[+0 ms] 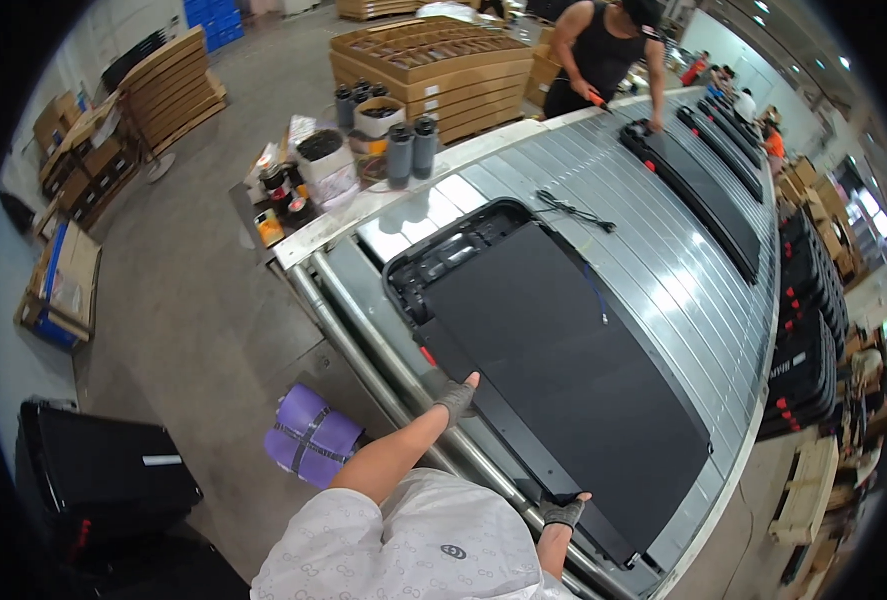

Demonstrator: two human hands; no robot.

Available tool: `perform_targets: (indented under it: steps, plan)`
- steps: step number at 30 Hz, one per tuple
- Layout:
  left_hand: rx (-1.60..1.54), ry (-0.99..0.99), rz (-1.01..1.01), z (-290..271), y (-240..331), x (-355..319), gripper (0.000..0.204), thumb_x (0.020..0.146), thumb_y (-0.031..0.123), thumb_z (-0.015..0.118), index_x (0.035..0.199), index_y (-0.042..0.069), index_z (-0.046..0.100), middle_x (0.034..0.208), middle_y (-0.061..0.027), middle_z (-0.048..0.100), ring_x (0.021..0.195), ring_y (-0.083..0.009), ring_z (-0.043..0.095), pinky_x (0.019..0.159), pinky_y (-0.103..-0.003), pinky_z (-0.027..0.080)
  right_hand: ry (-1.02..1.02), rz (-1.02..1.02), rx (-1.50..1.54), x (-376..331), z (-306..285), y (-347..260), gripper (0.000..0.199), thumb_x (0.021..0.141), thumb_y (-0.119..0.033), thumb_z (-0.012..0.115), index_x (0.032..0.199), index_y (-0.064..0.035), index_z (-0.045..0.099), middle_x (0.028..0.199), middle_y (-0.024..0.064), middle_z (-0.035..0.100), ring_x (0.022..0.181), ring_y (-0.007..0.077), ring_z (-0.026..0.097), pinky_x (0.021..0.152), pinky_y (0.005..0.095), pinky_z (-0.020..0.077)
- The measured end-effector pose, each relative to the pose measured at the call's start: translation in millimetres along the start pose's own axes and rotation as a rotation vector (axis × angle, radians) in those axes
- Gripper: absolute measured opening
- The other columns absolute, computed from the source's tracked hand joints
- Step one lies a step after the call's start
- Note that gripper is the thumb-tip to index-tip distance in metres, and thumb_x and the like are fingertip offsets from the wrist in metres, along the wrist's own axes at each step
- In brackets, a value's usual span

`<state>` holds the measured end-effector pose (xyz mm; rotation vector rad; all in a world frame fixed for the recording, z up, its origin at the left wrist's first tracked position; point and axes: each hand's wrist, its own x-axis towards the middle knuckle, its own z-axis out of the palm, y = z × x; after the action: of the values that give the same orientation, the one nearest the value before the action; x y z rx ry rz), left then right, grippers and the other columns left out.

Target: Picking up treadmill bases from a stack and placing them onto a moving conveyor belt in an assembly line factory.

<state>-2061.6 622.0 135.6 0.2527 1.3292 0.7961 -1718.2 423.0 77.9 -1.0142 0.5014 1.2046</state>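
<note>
A black walking-pad treadmill lies on the metal roller table in front of me. At its far left end, a moulded end section with open recesses shows its inside. Both my hands wear grey fingerless gloves and grip the treadmill's near long edge. My left hand holds it near a red part, thumb on top. Further right along the same edge is my right hand, its thumb also over the top. The fingers under the edge are hidden. A black cable lies coiled beyond the treadmill.
Round metal rollers run along the table's near side. Grey bottles and tubs stand at its far left corner. A purple roll is on the floor by my left. Further along, a co-worker leans over another treadmill.
</note>
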Motion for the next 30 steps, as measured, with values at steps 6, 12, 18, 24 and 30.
perform_targets:
  steps: [6,12,18,24,30]
  plan:
    - [0.002,-0.057,-0.046,-16.3,5.7,6.7,0.06,0.094,0.045,0.059,0.134,0.005,0.043,0.128,-0.0174,0.055,0.11,-0.035,0.061,0.083,-0.052,0.058,0.008,0.013,0.003,-10.6,29.4,18.1,0.073,0.083,-0.074,0.049,0.133,-0.0208,0.051,0.133,0.0013,0.056,0.123,0.0324,0.05,0.101,0.059,0.0385]
    - [0.004,-0.125,-0.087,15.2,13.8,8.4,0.058,0.096,0.046,0.054,0.136,0.007,0.04,0.128,-0.0166,0.057,0.108,-0.0361,0.062,0.085,-0.055,0.057,0.028,-0.005,0.045,-9.2,40.2,0.9,0.071,0.083,-0.074,0.048,0.132,-0.0215,0.051,0.131,0.0022,0.058,0.121,0.0318,0.052,0.103,0.0581,0.0389]
    - [0.161,-0.331,-0.098,10.5,-13.5,45.7,0.08,0.089,0.067,0.049,0.144,0.009,0.035,0.137,-0.013,0.05,0.119,-0.0357,0.053,0.103,-0.055,0.044,-0.112,-0.018,0.092,-4.6,24.4,-8.9,0.075,0.083,-0.068,0.057,0.133,-0.0123,0.05,0.134,0.0092,0.055,0.125,0.0325,0.048,0.108,0.057,0.034]
    - [0.182,-0.229,-0.138,43.0,-12.9,54.7,0.084,0.081,0.071,0.059,0.133,0.007,0.04,0.103,-0.0204,0.059,0.092,-0.0384,0.061,0.088,-0.058,0.052,0.163,-0.302,-0.297,63.3,-27.8,-10.6,0.079,0.079,-0.074,0.058,0.122,-0.0065,0.056,0.119,0.0139,0.06,0.111,0.0319,0.055,0.096,0.0474,0.0459]
    - [0.027,-0.055,-0.146,-27.2,14.6,110.9,0.072,0.079,0.072,0.06,0.095,0.003,0.049,0.073,-0.0171,0.06,0.066,-0.0361,0.06,0.066,-0.056,0.055,-0.013,-0.244,-1.003,-8.8,36.8,17.6,0.052,0.089,-0.06,0.058,0.1,-0.0093,0.061,0.078,0.0081,0.067,0.065,0.0208,0.064,0.061,0.0362,0.0507]
